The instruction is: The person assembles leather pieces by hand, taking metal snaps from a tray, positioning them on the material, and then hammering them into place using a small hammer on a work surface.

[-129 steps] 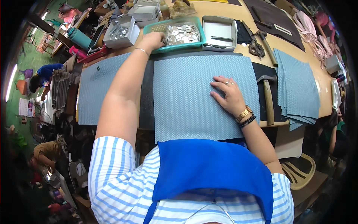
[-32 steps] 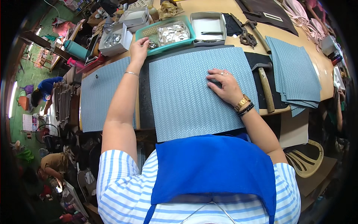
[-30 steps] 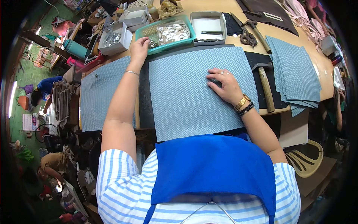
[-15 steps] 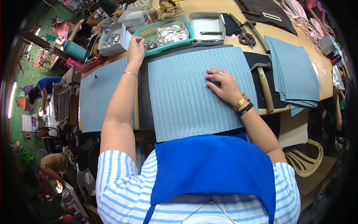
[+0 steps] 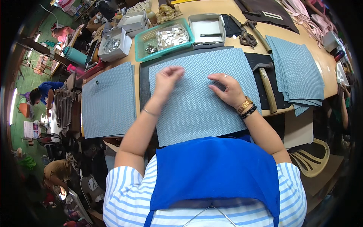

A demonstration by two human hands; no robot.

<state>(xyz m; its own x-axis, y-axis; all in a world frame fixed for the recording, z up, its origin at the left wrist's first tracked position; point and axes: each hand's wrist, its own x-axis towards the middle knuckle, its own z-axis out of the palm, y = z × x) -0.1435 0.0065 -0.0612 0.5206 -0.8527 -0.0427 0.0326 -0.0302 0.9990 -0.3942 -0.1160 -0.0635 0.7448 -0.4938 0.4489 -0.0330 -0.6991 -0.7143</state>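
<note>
A light-blue sheet with a herringbone weave [image 5: 200,117] lies in front of me on a dark mat. Above its left half is my left hand [image 5: 169,80], slightly blurred, its fingers drawn together in a pinch. Anything between those fingertips is too small or hidden to make out. My right hand [image 5: 228,91] is over the sheet's right half, thumb and forefinger apart, with nothing seen in it. Beyond the sheet, a teal plastic basket [image 5: 139,57] contains small shiny metal pieces [image 5: 151,48] and a box of small white pieces [image 5: 172,37].
More blue sheets are stacked at left [image 5: 107,108] and right [image 5: 298,72]. A wooden-handled hammer [image 5: 268,89] lies right of the middle sheet. White boxes [image 5: 206,28] flank the basket. Pliers-like tools [image 5: 247,38] lie behind. Co-workers [image 5: 49,92] are at the far left.
My left hand has come from the teal basket back toward me, over the middle sheet. My right hand has stayed nearly in place, its thumb and forefinger still apart.
</note>
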